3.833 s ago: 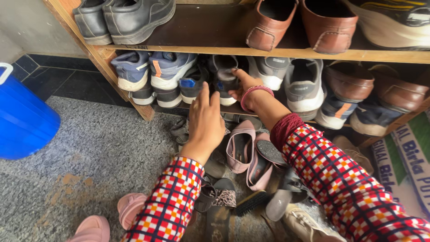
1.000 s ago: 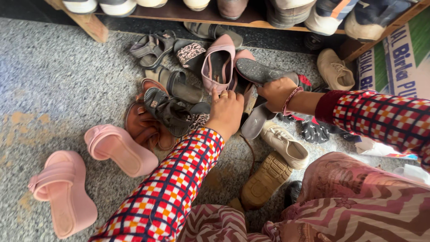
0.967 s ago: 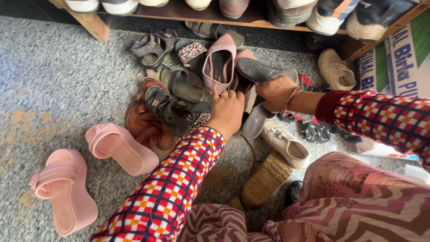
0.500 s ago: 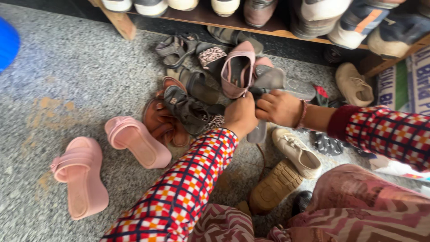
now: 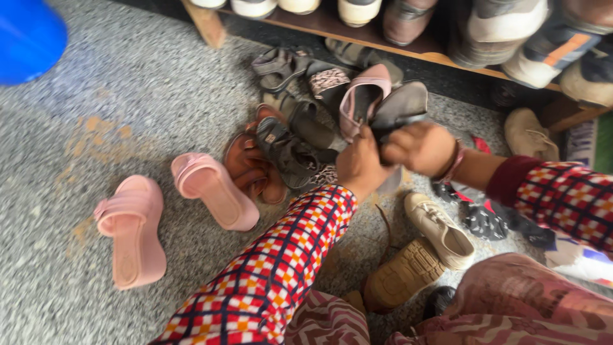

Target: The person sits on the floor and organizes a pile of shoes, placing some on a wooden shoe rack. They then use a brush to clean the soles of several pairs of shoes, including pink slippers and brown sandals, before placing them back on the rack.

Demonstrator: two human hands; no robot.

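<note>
Above the heap of sandals (image 5: 290, 150) on the floor (image 5: 76, 115), below the shoe rack (image 5: 408, 48), the left hand (image 5: 361, 163) and right hand (image 5: 421, 148) grip a grey flat shoe (image 5: 401, 107). Both hands' fingers pinch it; lifting it straight up, toe clear, should avoid snagging the pink flat (image 5: 359, 101).

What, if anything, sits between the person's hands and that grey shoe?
Nothing visible does. Both the left hand and the right hand already grip the grey shoe, lifted above the pile of sandals.
</note>
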